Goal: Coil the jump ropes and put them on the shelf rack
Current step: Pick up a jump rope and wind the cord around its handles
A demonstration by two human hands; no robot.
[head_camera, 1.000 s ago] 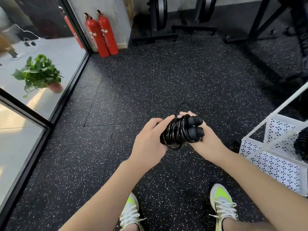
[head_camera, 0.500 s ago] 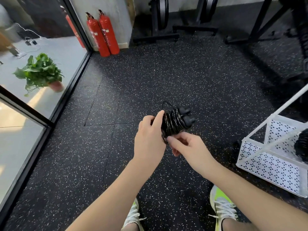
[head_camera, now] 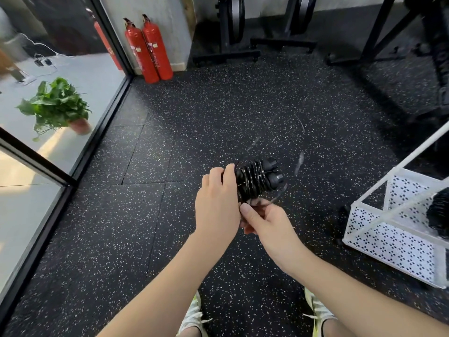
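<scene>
A black jump rope (head_camera: pixel 255 180) is wound in tight turns round its two handles, whose ends point right. My left hand (head_camera: pixel 218 203) grips the left end of this bundle. Just below it, my right hand (head_camera: pixel 264 222) pinches the loose end of the cord, and a blurred loop of that cord (head_camera: pixel 300 161) swings out to the upper right. The white perforated shelf rack (head_camera: pixel 388 242) stands at the right edge. Another coiled black rope (head_camera: pixel 438 212) lies in its tray.
Black speckled rubber flooring (head_camera: pixel 170 227) surrounds me. Two red fire extinguishers (head_camera: pixel 148 47) stand at the back wall by a glass partition (head_camera: pixel 73 152), with a potted plant (head_camera: pixel 58 105) behind the glass. Black gym equipment frames (head_camera: pixel 243 27) line the back. My shoes (head_camera: pixel 318 310) are at the bottom.
My right hand left the handle ends, dropped below the bundle and took the cord's loose end. A loop of cord now whips out to the right. My left hand kept its grip.
</scene>
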